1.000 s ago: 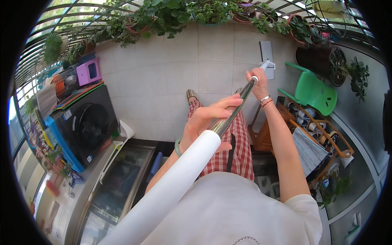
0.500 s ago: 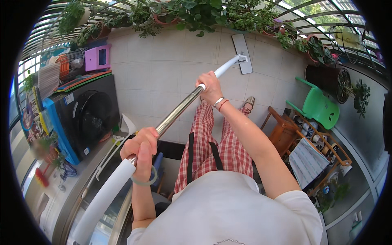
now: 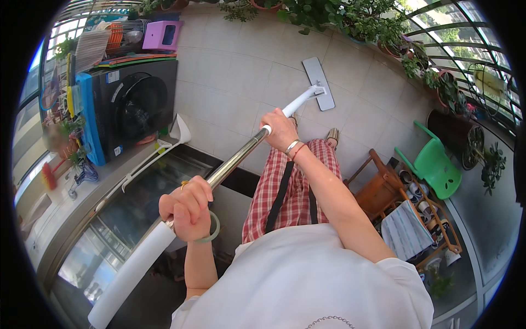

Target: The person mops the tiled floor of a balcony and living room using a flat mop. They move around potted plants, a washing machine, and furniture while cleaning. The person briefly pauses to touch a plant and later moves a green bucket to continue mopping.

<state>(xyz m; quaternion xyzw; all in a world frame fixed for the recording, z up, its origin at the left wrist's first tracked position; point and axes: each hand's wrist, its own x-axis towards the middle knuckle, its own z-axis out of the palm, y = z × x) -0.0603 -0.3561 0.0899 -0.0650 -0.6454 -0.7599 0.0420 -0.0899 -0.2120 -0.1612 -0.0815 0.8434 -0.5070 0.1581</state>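
Observation:
Both my hands are closed round the pole of a flat mop [image 3: 235, 160], which slants from the lower left up to the right. My left hand [image 3: 187, 210] grips the metal tube just above its white foam handle. Farther along, my right hand [image 3: 280, 130] wraps the pole near the white collar, where the lower white section begins. The grey rectangular mop head [image 3: 316, 77] lies flat on the tiled floor [image 3: 230, 71], a little ahead of my feet. The mop head's underside is hidden.
Potted plants [image 3: 329, 16] line the railing at the far side. On the left stands a black washing machine [image 3: 139, 98] with a purple stool [image 3: 163, 35] behind it. A green plastic chair [image 3: 436, 164], a wooden stool [image 3: 375, 186] and a shoe rack [image 3: 433, 219] stand at the right.
The view has turned and shifted, so the surroundings sit differently in it. The mop head is closer to my feet than before. Both hands keep their grip on the pole.

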